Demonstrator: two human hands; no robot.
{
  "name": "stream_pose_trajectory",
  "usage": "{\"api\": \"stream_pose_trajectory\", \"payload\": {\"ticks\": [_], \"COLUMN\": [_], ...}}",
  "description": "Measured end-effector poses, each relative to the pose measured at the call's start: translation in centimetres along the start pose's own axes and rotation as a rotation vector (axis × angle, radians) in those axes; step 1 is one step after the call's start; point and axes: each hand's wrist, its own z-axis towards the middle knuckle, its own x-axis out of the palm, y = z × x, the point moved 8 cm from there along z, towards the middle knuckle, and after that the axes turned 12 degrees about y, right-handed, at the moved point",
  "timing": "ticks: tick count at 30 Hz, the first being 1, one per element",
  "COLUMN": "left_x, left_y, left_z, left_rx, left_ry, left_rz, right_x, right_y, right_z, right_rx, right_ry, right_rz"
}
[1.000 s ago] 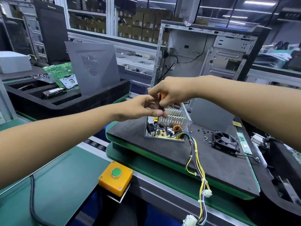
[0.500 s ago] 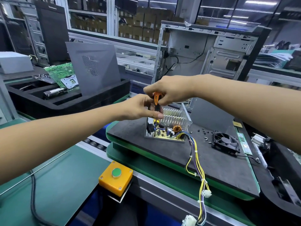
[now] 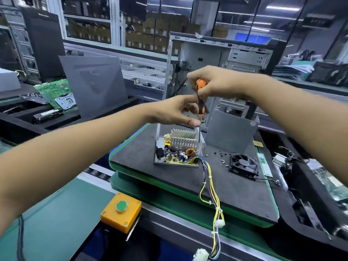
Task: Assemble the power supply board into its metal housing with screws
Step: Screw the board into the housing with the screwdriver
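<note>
Right hand [image 3: 216,85] grips orange-and-black screwdriver [image 3: 201,97] by handle, shaft vertical over heatsink corner for screw driving. Left hand [image 3: 175,111] fingers extended beside shaft, steadying tip. Yellow power supply board [image 3: 174,154] sits inside open grey metal housing [image 3: 231,132] on black foam mat [image 3: 235,191]; loose screws [image 3: 219,155] lie near.

Both forearms extended forward; right grip [image 3: 214,85] curled above left grip [image 3: 177,112], fingers loosely extended.

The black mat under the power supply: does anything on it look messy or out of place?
Small dark screws lie scattered loose on the black mat between the power supply housing and the fan. The wire bundle trails off the mat's front edge.
</note>
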Motion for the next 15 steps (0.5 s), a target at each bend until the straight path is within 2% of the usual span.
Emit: {"api": "stream_pose_trajectory", "payload": {"ticks": [4,9,12,15], "left_x": [2.3,7.6,9.5,10.6], "left_y": [-0.7,1.0,2.6,4.6], "left_z": [4.7,10.1,12.7,13.9], "left_rx": [-0.089,-0.23,-0.307,-0.417], "left_ry": [0.179,0.451,0.501,0.546], "left_rz": [0.254,0.51,0.728,0.785], "right_x": [-1.3,2.4,3.6,4.1], "right_y": [-4.8,-12.1,-14.8,-16.5], "right_z": [-2.9,-5.3,-6.4,-7.0], "right_rx": [0.084,0.295,0.33,0.349], "right_ry": [-0.067,-0.037,-0.076,-0.119], "right_rz": [0.108,0.075,0.101,0.141]}}
